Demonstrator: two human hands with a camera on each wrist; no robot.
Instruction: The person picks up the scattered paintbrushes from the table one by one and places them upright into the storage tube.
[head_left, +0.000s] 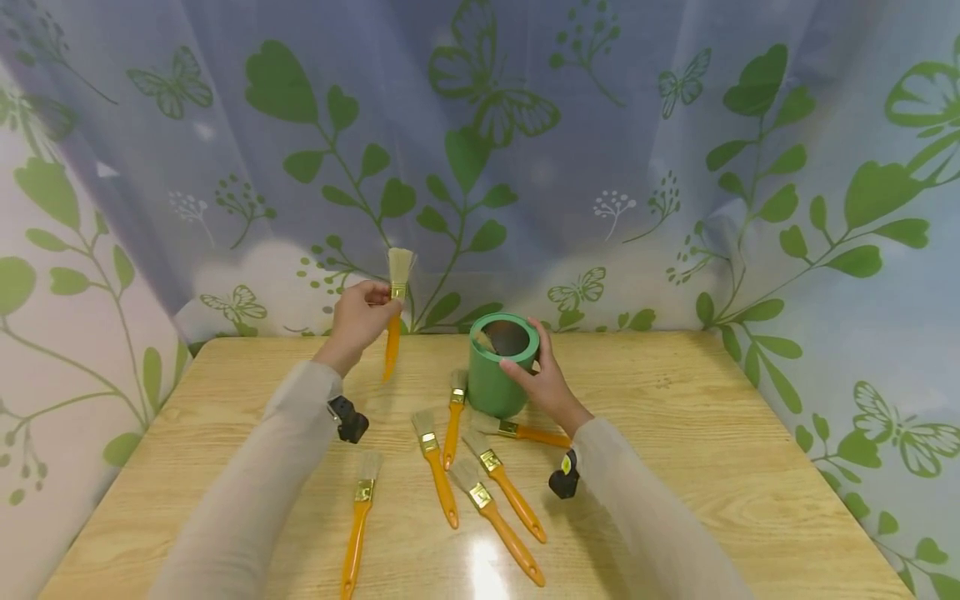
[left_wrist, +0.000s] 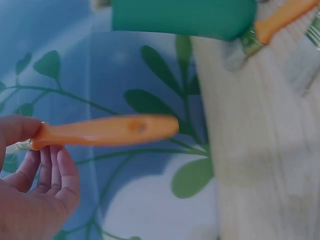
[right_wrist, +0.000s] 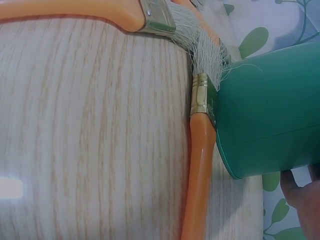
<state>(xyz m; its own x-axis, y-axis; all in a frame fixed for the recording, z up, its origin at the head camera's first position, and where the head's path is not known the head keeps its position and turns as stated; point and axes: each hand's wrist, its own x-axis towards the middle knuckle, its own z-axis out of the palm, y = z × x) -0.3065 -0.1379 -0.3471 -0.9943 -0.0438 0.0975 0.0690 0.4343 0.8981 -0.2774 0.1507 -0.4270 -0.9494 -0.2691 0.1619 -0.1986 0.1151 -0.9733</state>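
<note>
1. Being held upright by the left hand (head_left: pixel 360 317), a paintbrush (head_left: pixel 395 312) is pinched at its brass ferrule, bristles above the grip, orange handle hanging below.
2. A green cup (head_left: pixel 498 367) is gripped at its rim by the right hand (head_left: pixel 543 379); one brush is already seen inside.
3. The step judged in hand is loading brushes; a carry rightward over the cup mouth is called for.
4. Smooth plastic handles and soft pale bristles are seen on loose brushes (head_left: pixel 435 467) on the glossy wood-grain desk (head_left: pixel 712 433).
</note>
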